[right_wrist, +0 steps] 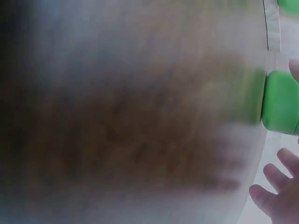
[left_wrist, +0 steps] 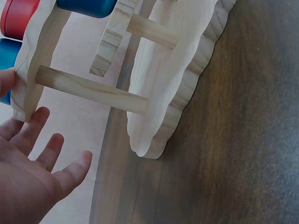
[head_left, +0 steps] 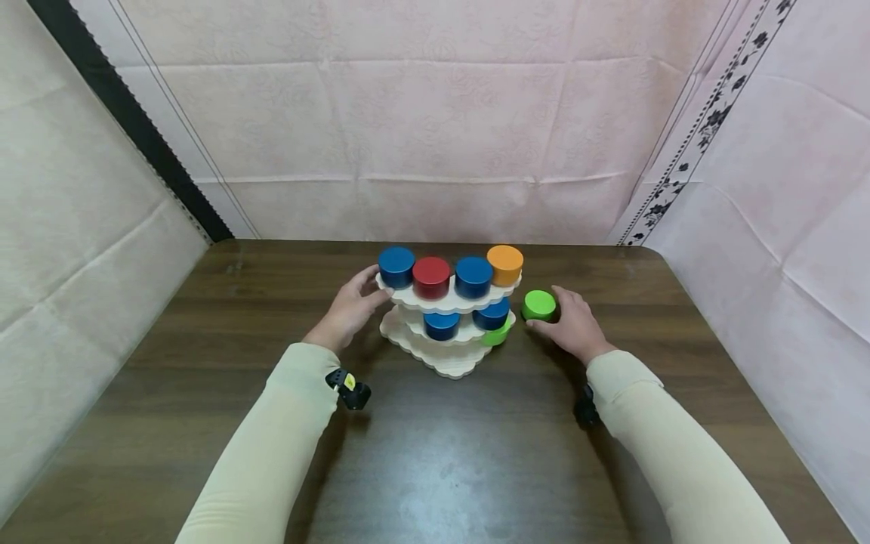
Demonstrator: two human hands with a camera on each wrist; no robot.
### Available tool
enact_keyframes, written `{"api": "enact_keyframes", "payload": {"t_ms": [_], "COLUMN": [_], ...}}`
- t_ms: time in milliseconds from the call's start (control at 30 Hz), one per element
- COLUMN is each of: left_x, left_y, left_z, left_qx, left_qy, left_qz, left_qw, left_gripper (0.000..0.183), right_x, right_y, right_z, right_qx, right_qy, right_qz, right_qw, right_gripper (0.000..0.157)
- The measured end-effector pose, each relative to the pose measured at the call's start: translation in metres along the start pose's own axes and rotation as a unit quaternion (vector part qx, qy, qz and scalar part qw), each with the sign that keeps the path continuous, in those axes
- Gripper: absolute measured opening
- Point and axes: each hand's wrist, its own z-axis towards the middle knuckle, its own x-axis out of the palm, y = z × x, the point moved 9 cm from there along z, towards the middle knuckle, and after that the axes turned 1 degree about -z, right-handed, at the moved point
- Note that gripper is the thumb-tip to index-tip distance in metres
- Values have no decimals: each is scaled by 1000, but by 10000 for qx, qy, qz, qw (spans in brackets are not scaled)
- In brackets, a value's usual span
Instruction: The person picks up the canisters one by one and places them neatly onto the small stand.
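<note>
A tiered wooden stand point(head_left: 451, 364) with scalloped edges carries several round lidded tins. On its top tier are a blue tin point(head_left: 396, 266), a red tin point(head_left: 431, 277), another blue tin and an orange tin point(head_left: 505, 264). My left hand point(head_left: 348, 311) pinches the top tier's left edge, the thumb above and a finger beneath, while its other fingers spread loosely in the left wrist view. To the right of the stand, my right hand point(head_left: 574, 325) has its thumb and fingers around a green tin point(head_left: 539, 305), which is close against the tabletop in the right wrist view point(right_wrist: 280, 102).
Lower tiers hold two blue tins point(head_left: 442, 326) and a green tin point(head_left: 498, 335). Wooden dowels point(left_wrist: 93, 91) join the tiers. The dark wood-grain table point(head_left: 421, 453) has a glossy surface. Pale cloth point(head_left: 435, 136) hangs behind it and along both sides.
</note>
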Motion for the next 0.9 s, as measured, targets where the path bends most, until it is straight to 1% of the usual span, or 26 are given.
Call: {"api": "enact_keyframes", "payload": {"t_ms": [267,567,733,900], "left_x": [1,1,0,0], "left_y": [-1,-1,-2,0], "left_z": [-2,-1,-3,-2], "left_qx": [29,41,42,27], "left_qy": [40,52,35,14], "left_qz": [12,49,45,38], "left_qw": [10000,10000,10000,10000], "left_gripper": [67,68,67,67], "right_x": [4,4,6,7], "right_y": [-6,-5,-4,-5], "right_z": [8,11,11,12], "right_qx": [109,247,273,310], "right_qy": [172,340,345,314], "right_qz": [300,738,785,811], "right_qw": [9993,9964,9959,9957], "right_gripper": [94,88,81,80]}}
